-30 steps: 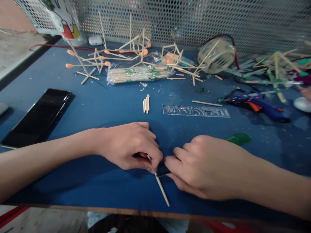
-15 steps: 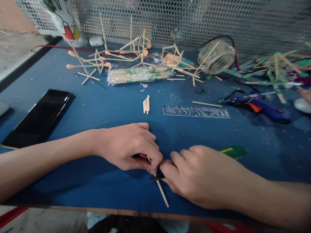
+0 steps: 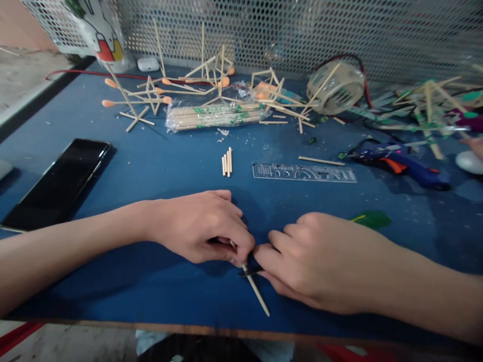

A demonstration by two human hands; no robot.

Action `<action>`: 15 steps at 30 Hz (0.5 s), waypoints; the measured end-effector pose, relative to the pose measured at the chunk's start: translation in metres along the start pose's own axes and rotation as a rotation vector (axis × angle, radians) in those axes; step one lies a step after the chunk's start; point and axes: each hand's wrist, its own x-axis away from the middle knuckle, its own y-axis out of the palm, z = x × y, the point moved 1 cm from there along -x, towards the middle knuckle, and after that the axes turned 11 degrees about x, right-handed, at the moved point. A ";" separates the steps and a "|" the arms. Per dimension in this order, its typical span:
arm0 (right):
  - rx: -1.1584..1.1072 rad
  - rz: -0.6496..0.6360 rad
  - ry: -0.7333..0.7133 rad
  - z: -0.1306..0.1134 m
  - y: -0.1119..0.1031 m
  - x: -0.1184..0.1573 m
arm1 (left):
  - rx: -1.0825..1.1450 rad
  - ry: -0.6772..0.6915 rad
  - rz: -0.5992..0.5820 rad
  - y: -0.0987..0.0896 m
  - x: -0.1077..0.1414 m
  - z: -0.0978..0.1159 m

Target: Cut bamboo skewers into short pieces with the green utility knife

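Observation:
Between the fingertips of my left hand [image 3: 211,231] is a thin wooden stick [image 3: 258,295], slanting down toward the table's front edge. My right hand [image 3: 313,261] is closed around a knife [image 3: 373,219]; its green end with a yellow stripe sticks out behind the hand. The dark blade lies across the stick just below my left fingertips. How deep the blade sits in the wood I cannot tell. Several short cut sticks [image 3: 227,162] lie side by side beyond my left hand.
A clear ruler [image 3: 304,173], a single stick [image 3: 321,161] and a blue glue gun [image 3: 409,163] lie beyond my right hand. A phone [image 3: 56,183] is at left. Wrapped sticks [image 3: 215,116], stick frames and a clear plastic cup [image 3: 335,88] line the back by the mesh panel.
My right hand has shifted slightly up and away, and the knife's green end has moved with it. The stick's lower end has swung a little to the right.

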 end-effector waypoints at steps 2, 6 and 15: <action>-0.011 -0.017 -0.014 0.004 -0.001 0.001 | -0.001 0.006 0.002 0.000 0.000 0.000; -0.013 0.028 -0.008 0.002 0.004 -0.002 | -0.023 0.012 0.008 0.001 0.001 -0.001; -0.187 -0.200 0.050 0.049 -0.007 0.004 | -0.010 0.021 0.008 0.000 0.003 0.001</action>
